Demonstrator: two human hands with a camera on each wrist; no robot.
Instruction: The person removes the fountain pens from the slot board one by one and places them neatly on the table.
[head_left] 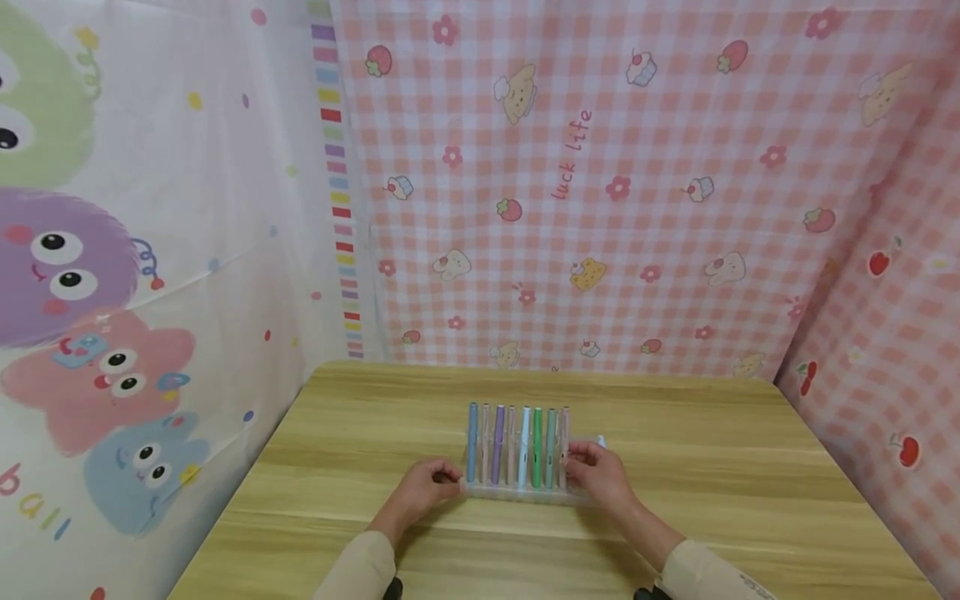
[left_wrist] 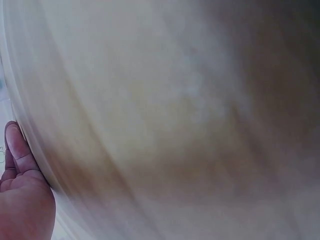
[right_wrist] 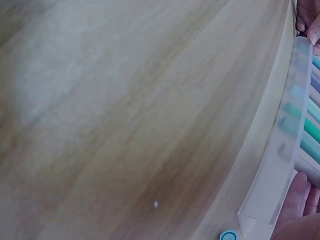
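A translucent pen holder (head_left: 517, 494) stands on the table with several capped pens upright in a row, among them a blue pen (head_left: 472, 442), a purple pen (head_left: 498, 444) and a green pen (head_left: 537, 447). My left hand (head_left: 429, 490) pinches the holder's left end; its thumb (right_wrist: 314, 34) lies on that corner in the right wrist view. At the other end, my right hand (head_left: 602, 477) has its fingers at the rightmost pinkish pen (head_left: 564, 442), seemingly pinching it. The left wrist view shows only part of the left hand (left_wrist: 22, 185) at the edge.
A light blue pen-like end (head_left: 601, 440) shows just behind the right hand, and a round blue cap (right_wrist: 229, 235) is near the holder in the right wrist view. The wood-grain table (head_left: 360, 408) meets patterned cloth hangings (head_left: 480, 233) at its back and sides.
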